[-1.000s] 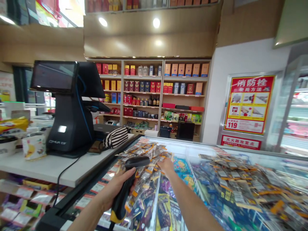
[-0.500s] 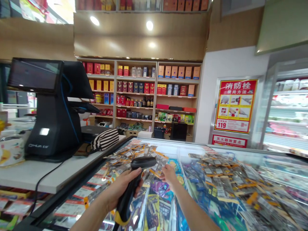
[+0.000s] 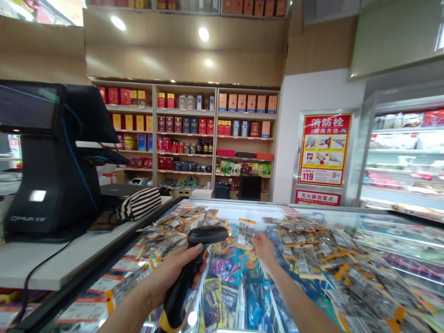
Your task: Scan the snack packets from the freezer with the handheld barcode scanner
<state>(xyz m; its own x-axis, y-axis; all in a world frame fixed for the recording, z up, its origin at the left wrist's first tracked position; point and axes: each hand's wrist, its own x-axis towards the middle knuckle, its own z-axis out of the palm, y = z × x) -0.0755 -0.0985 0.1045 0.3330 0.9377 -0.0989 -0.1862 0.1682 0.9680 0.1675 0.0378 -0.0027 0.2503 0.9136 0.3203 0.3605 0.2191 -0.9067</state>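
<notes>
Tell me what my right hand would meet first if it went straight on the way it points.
Your right hand would probably meet the orange-edged packet first; whether they already touch is unclear.

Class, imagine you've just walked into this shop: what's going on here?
A person's left hand grips a black-and-yellow handheld scanner above a glass-topped case. The right hand is at the edge of a small packet; how firmly it holds is unclear. Similar packets lie in a left pile and a right pile on the glass.
</notes>
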